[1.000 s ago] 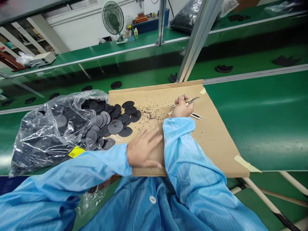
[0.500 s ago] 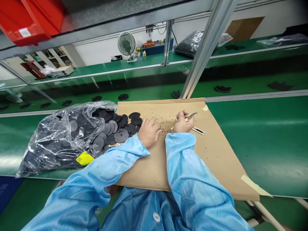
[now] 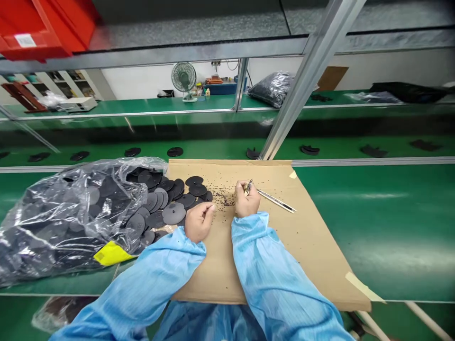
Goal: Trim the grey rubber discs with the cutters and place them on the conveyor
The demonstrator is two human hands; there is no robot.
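My left hand (image 3: 199, 221) is closed with thumb and fingers pressed together, beside the black discs; what it pinches, if anything, I cannot make out. My right hand (image 3: 246, 200) is wrapped around a small metal tool (image 3: 248, 187) with a narrow tip pointing up and away. Tiny black bits (image 3: 223, 197) lie scattered on the cardboard sheet (image 3: 227, 265) between and beyond my hands. Loose black discs (image 3: 174, 214) spread left of my left hand, out of a clear plastic bag (image 3: 71, 222). To the right of my right hand rests a slim white-and-black tool (image 3: 277, 201).
Behind the cardboard runs a green conveyor (image 3: 209, 150) carrying dark parts. A metal post (image 3: 309, 80) rises at its near edge. A red bin (image 3: 42, 33) hangs at upper left. A yellow label (image 3: 112, 254) is on the bag. Tape (image 3: 364, 286) holds the cardboard's right corner.
My left hand has drawn back toward me and closed from a spread pose. My right hand has moved left, turning its tool more upright. The camera view has also tilted and shifted.
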